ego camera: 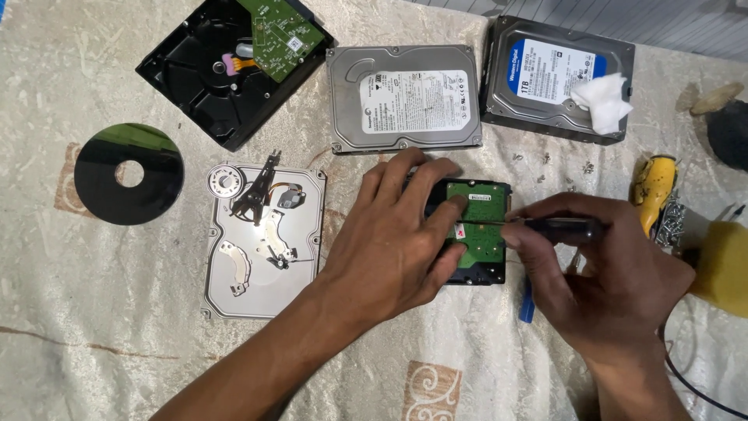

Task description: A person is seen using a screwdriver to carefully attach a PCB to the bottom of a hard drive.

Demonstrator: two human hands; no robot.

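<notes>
Tabletop seen from above, covered in a pale patterned cloth [93, 312], with hard drive parts spread across it. At far left lies a loose shiny disk platter [128, 173], set apart from the rest. Just right of it sits an opened silver drive lid [263, 243] with small metal fittings and a black actuator arm resting on it, and above that a gutted black drive casing [210, 86] with a green circuit board [279, 35] lying tilted across it. In the middle, the left hand [393, 242] presses flat, fingers spread, on a small black hard drive [471, 234] lying with its green board facing up; the hand pins the drive so it cannot slide. Behind it rests a sealed silver drive [405, 97], label up. The right hand [600, 273] is closed around a dark-handled screwdriver [545, 226], held almost level with its thin shaft reaching left onto the small drive's board, seemingly at a screw. Farther back right is another labelled drive [557, 78] with a crumpled white tissue [604, 101] on its corner. Loose screws [545, 168] lie scattered between the drives, and a yellow-handled tool [653, 191] lies at the right edge.
</notes>
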